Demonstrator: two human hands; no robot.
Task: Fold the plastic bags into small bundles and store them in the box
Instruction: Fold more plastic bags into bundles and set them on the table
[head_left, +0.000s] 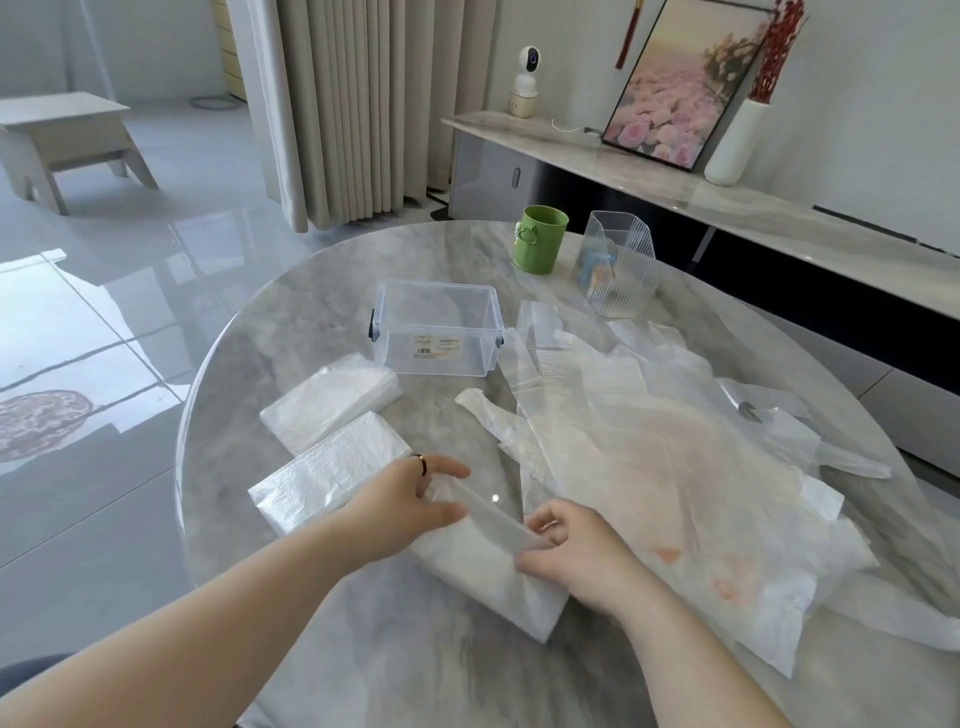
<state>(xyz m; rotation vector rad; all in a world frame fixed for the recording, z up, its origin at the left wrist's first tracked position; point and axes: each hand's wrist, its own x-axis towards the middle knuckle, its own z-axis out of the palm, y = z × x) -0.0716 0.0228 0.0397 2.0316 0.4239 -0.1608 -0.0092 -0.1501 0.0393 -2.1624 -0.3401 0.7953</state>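
As the head view shows it: one half-folded bag (488, 577) lies on the near part of the counter (311, 312), between the two hands.
Left hand (410, 499): thumb and fingers (452, 472) pinch the far end of the bag's raised flap.
Right hand (571, 556): curled fingers (545, 522) pinch the flap's near end.
Bag's long axis: diagonal, from far-left to near-right; the flap stands up along that line.
Finished bundles (332, 400): two flat rectangles side by side, left of the left hand, touching or nearly so.
Box (439, 332): open and apparently empty, straight beyond the left hand, with a long side facing the person.
Governing relation: the box lies away from the fingers, across the bag's axis; the left hand is the nearer, so it would likely carry a bundle over.
Unfolded bags (675, 467): a loose overlapping heap to the right of the right hand.
Progress, as judged: early; nothing is stored yet.
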